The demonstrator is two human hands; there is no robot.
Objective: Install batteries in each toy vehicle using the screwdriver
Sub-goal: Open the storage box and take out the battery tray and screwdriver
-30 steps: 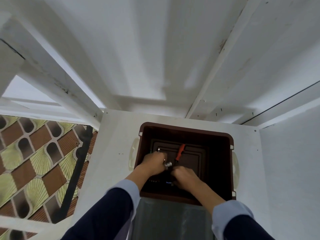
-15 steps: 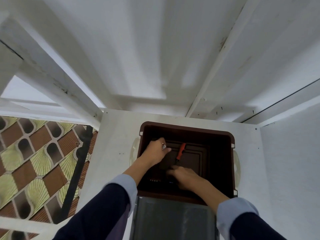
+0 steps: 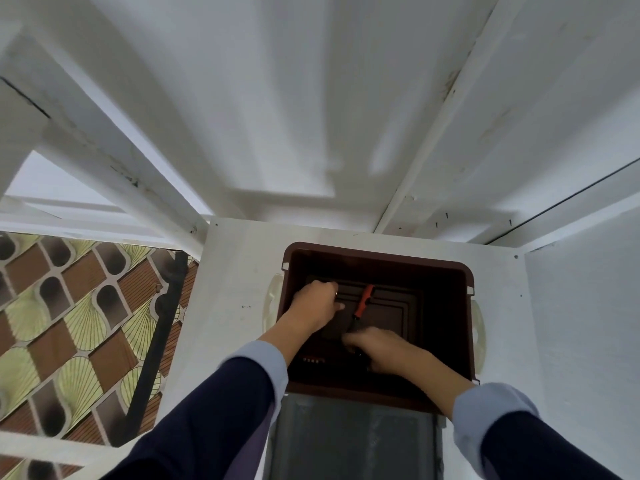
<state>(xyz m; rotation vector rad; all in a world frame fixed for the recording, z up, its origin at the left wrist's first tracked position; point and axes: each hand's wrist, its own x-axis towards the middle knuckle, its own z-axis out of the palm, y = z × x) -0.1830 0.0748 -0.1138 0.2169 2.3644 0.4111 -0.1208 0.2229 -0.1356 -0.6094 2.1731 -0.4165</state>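
Note:
Both hands reach into a brown plastic bin (image 3: 464,327) on a white table. My left hand (image 3: 317,304), at the bin's left side, pinches a small silvery thing (image 3: 336,293), probably a battery. My right hand (image 3: 379,349) lies knuckles up with its fingers curled over a dark toy vehicle (image 3: 313,360), which shows little more than a few red marks. An orange-handled screwdriver (image 3: 365,299) lies on the bin floor between the hands, its dark end reaching my right fingertips.
The white table (image 3: 235,278) ends at the left, above a patterned tile floor (image 3: 69,323) and a black post (image 3: 162,323). A grey panel (image 3: 353,441) sits in front of the bin. White walls rise close behind and to the right.
My left hand has drawn away from my right hand to the bin's left side, taking the small silvery thing with it. The right hand and the screwdriver have stayed put.

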